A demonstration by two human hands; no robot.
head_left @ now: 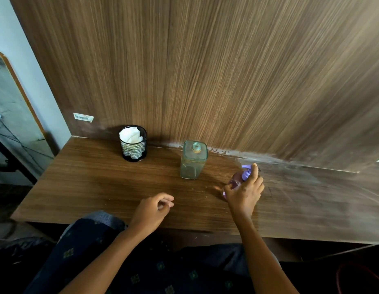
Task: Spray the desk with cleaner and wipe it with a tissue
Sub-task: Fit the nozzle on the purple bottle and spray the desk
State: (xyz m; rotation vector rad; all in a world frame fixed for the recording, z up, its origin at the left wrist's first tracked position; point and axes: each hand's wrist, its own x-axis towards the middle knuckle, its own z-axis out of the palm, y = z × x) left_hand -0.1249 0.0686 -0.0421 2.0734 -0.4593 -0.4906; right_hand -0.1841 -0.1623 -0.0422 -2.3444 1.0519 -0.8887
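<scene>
Purple spray bottle (239,180) sits in the right hand (244,193) over the right-centre of the wooden desk (89,187), tilted with its nozzle pointing toward the far left. The fingers wrap around the bottle's body, and the index finger (254,171) lies on top of the spray head. To the right of the bottle, the desk surface looks pale and hazy, and this haze runs along the far edge where the desk meets the wood-grain back panel (205,71).

The left hand (151,210) rests at the near edge of the desk, left of the bottle, with its fingers loosely curled and grasping nothing.

Near the back, a black mesh cup (133,149) stands upright, stuffed with white tissue (130,134). To its right, a square clear glass bottle (193,161) stands upright with no cap. It is just left of the spray bottle and apart from it. A small label (83,117) is stuck on the panel at far left.
</scene>
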